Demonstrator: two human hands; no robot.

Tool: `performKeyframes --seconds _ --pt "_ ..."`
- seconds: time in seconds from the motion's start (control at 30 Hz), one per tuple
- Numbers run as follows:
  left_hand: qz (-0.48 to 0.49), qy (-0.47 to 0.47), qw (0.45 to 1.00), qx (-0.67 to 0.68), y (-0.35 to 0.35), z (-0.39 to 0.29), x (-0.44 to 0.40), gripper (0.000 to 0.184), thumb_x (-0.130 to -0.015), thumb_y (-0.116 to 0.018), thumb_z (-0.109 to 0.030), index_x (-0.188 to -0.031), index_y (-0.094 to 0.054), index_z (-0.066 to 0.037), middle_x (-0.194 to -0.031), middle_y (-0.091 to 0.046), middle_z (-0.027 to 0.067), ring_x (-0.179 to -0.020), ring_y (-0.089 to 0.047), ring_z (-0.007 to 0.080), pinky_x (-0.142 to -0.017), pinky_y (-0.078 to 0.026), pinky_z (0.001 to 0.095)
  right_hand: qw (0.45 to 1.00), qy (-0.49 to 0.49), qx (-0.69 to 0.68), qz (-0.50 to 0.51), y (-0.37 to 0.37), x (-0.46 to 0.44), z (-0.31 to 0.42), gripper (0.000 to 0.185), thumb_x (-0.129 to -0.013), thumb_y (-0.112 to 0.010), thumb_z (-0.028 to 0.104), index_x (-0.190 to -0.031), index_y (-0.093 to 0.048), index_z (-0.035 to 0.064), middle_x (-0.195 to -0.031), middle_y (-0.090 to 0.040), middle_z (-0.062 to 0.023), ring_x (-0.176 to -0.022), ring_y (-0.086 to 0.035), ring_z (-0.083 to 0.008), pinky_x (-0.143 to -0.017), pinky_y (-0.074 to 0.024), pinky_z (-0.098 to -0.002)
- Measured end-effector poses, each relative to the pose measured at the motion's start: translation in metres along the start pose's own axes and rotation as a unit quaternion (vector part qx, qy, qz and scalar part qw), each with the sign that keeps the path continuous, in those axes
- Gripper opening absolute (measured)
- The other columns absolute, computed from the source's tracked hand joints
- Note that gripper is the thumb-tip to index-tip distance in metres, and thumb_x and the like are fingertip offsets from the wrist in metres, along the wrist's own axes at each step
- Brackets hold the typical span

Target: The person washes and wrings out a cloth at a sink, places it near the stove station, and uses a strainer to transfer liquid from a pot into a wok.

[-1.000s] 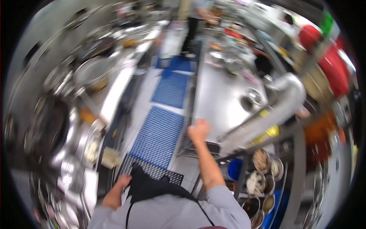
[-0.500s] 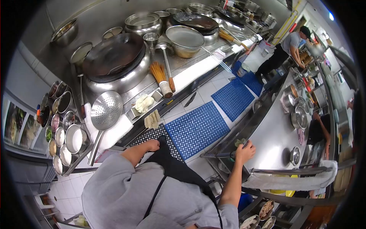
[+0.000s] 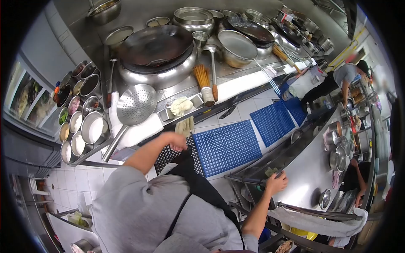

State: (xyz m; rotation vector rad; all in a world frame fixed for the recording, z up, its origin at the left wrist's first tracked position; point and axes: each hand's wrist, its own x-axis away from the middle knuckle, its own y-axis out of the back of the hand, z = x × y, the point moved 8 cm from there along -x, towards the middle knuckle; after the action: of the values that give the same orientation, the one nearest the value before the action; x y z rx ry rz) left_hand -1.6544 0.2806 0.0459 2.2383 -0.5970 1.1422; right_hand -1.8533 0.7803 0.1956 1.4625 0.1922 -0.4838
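My left hand (image 3: pixel 174 141) is raised in front of the stove's edge, its fingers curled, just below a folded cloth (image 3: pixel 184 126) that hangs there. Whatever those fingers may hold is hidden. My right hand (image 3: pixel 276 184) rests at the near corner of the steel counter (image 3: pixel 300 172), beside a small greenish thing (image 3: pixel 271 171); its fingers are bent and their undersides do not show. A perforated ladle (image 3: pixel 136 105) lies on a white towel (image 3: pixel 139 134) left of my left hand. A bamboo brush (image 3: pixel 204 84) and a long-handled ladle (image 3: pixel 213 71) lie on the stove ledge.
A large dark wok (image 3: pixel 155 45) sits on the stove. Several metal pots (image 3: pixel 93 127) stand at the left. Blue mats (image 3: pixel 228 147) cover the floor. A person (image 3: pixel 346 78) stands at the far right counter. Metal bowls (image 3: pixel 337 159) and another person's arm (image 3: pixel 360 179) are at the right.
The view has swung toward the stove and sharpened. My left hand has risen toward the stove's edge. My right hand has stayed by the counter's near corner since half a second ago.
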Motion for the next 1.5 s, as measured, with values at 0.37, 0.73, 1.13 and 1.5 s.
performKeyframes --seconds 0.37,0.73,1.13,1.5 --pt "-0.749 0.078 0.615 -0.236 0.312 -0.049 0.238 0.029 -0.083 -0.057 -0.026 -0.103 -0.062 -0.005 -0.113 -0.058 0.0174 -0.108 -0.054 0.0328 -0.091 -0.042 0.0459 1.0 -0.004 0.016 0.004 0.003 -0.001 -0.002 0.046 -0.077 -0.06 0.03 -0.122 -0.053 0.0214 -0.116 -0.05 -0.0109 -0.105 -0.049 -0.0336 -0.087 -0.0415 -0.048" --pt "-0.691 0.036 0.719 -0.07 0.346 0.0 0.2 0.036 -0.087 -0.05 -0.034 -0.091 -0.068 -0.003 -0.092 -0.066 0.0228 -0.093 -0.063 0.0389 -0.086 -0.048 0.0469 0.997 -0.018 0.045 0.059 0.0 -0.011 0.006 0.045 -0.075 -0.06 0.027 -0.118 -0.052 0.0166 -0.111 -0.049 -0.0137 -0.104 -0.049 -0.036 -0.084 -0.0421 -0.051" --pt "-0.666 0.087 0.731 -0.118 0.349 -0.016 0.193 0.043 -0.092 -0.046 -0.04 -0.089 -0.069 -0.004 -0.091 -0.067 0.0227 -0.089 -0.064 0.0411 -0.081 -0.05 0.049 0.995 -0.011 0.034 0.097 0.002 -0.023 0.017 0.056 -0.071 -0.061 0.022 -0.126 -0.049 0.0169 -0.128 -0.046 -0.0158 -0.118 -0.045 -0.0351 -0.093 -0.0395 -0.0498" --pt "-0.678 0.113 0.714 -0.131 0.348 -0.039 0.197 0.044 -0.092 -0.044 -0.04 -0.087 -0.07 -0.005 -0.086 -0.067 0.0231 -0.084 -0.064 0.0426 -0.077 -0.05 0.0502 0.993 -0.056 0.076 0.066 -0.017 -0.041 0.02 0.073 -0.076 -0.071 0.026 -0.139 -0.035 0.0187 -0.137 -0.04 -0.0197 -0.128 -0.037 -0.0368 -0.103 -0.0326 -0.0488"
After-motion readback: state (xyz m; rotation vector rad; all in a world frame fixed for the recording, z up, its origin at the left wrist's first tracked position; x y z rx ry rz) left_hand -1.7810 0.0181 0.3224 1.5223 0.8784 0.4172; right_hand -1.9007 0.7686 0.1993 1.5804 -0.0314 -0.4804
